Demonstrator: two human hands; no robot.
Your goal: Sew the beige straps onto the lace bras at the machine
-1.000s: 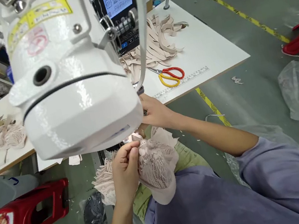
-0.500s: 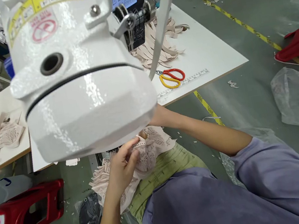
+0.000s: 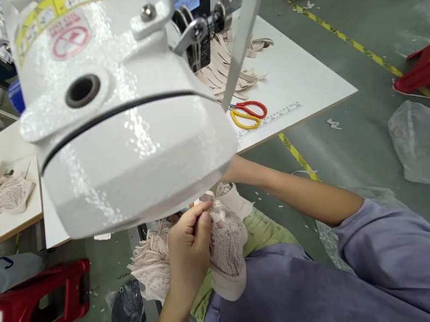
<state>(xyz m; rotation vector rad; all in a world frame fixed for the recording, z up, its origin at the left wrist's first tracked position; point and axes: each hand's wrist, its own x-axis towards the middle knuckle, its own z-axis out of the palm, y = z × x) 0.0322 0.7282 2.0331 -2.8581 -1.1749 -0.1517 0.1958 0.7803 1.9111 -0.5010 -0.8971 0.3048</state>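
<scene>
A beige lace bra piece [image 3: 226, 242] hangs from my left hand [image 3: 192, 243], its thumb and fingers pinched on the upper edge just under the sewing machine head [image 3: 136, 164]. The cup drapes down over my lap. My right hand [image 3: 234, 171] reaches in from the right beside the piece; the machine head hides its fingers. More gathered beige lace [image 3: 151, 269] lies to the left of my left hand. The needle area is out of sight behind the head.
Scissors [image 3: 248, 114] with red and yellow handles lie by a printed ruler on the white table [image 3: 308, 78]. Beige strips [image 3: 223, 68] are heaped behind. More lace pieces [image 3: 6, 192] rest on the left table. A red stool [image 3: 60, 299] stands at lower left.
My left hand has moved slightly right and the lace piece has turned, its cup now hanging lower over my lap. The camera view has shifted slightly.
</scene>
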